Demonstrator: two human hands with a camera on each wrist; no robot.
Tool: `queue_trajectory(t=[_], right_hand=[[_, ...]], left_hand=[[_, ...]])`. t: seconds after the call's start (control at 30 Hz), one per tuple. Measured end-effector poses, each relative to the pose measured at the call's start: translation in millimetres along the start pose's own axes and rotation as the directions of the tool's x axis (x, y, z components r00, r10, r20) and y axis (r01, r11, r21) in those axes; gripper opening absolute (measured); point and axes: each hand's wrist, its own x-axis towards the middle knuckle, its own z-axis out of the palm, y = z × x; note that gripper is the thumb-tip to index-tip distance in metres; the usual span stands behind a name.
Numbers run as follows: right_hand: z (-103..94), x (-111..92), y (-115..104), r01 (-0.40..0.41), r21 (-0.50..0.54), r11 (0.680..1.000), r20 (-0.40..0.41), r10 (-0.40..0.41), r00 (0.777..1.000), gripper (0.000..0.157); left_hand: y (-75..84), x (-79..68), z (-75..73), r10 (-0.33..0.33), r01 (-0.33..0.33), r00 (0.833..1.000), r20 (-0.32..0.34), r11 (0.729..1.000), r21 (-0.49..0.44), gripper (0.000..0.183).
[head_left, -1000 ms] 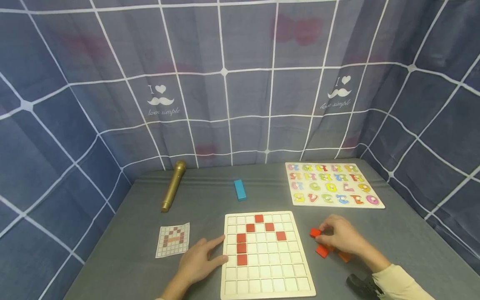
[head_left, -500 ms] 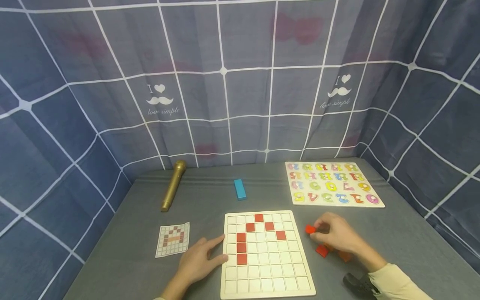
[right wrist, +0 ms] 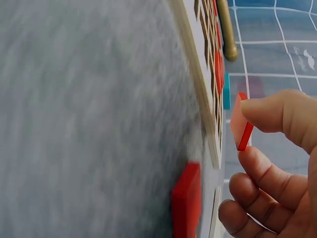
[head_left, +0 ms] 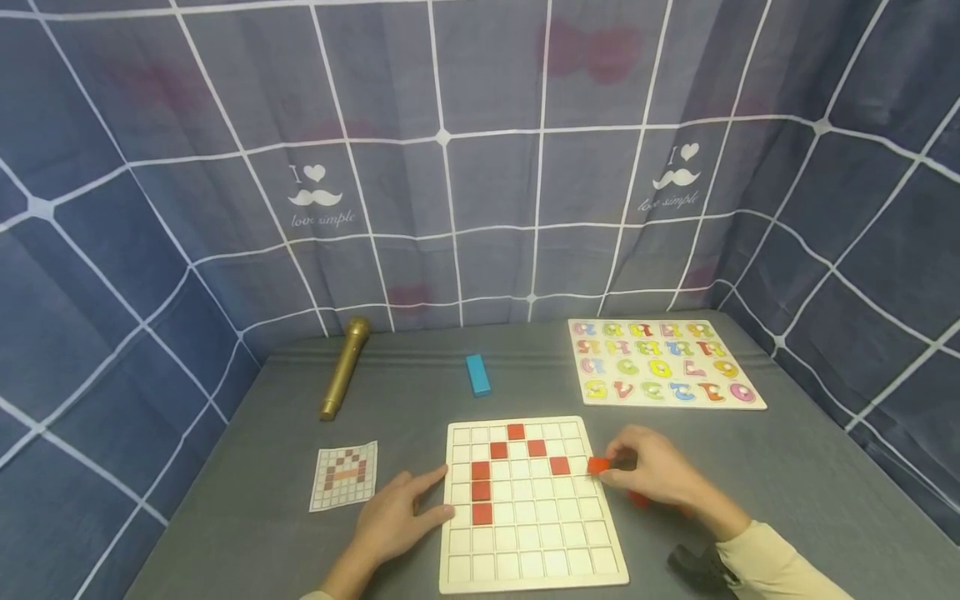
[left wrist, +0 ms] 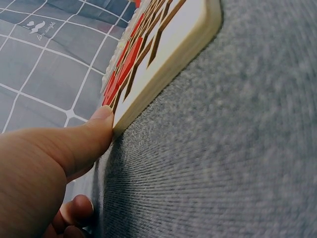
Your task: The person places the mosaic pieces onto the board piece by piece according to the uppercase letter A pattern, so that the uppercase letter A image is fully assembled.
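Note:
A pale wooden grid board (head_left: 540,571) lies in front of me, with several red squares set in its cells in a partial arch. My left hand (head_left: 390,523) rests at its left edge, thumb and index fingertip touching the rim; the left wrist view has the thumb (left wrist: 81,141) against the board's side. Over the board's right edge, my right hand (head_left: 660,477) pinches a red square tile (head_left: 597,465) between thumb and index finger. In the right wrist view that tile (right wrist: 241,124) is held tilted, above the table. Loose red tiles (head_left: 637,498) lie partly hidden under the right hand.
A small printed pattern card (head_left: 343,477) is left of the board. Farther back are a gold microphone (head_left: 345,368), a blue block (head_left: 477,375) and a number puzzle board (head_left: 667,364). Something black (head_left: 696,568) sits beside the right sleeve. Checked curtains (head_left: 487,183) enclose the table.
From the loose tiles, my right hand has moved left to the board's right edge, carrying a red tile. My left hand has stayed at the board's left edge.

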Motion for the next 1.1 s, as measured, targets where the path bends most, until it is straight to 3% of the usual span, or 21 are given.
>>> queue_trajectory(t=[0.63, 0.8, 1.1], right_hand=[[14.7, 3.1, -24.7, 0.229, 0.084, 0.97, 0.092, -0.237, 0.967, 0.019], [16.7, 4.2, -27.1, 0.258, 0.082, 0.963, 0.096, -0.266, 0.959, 0.017], [21.7, 2.9, -27.9, 0.223, 0.088, 0.971, 0.086, -0.23, 0.969, 0.021]], left_hand=[[0.9, 0.9, -2.2, -0.006, 0.006, 1.0, -0.011, 1.0, 0.002, 0.061], [0.3, 1.3, -0.8, -0.009, 0.009, 1.0, -0.003, 1.0, 0.008, 0.062], [0.4, 0.4, 0.5, -0.012, 0.012, 1.0, -0.004, 1.0, 0.01, 0.061]])
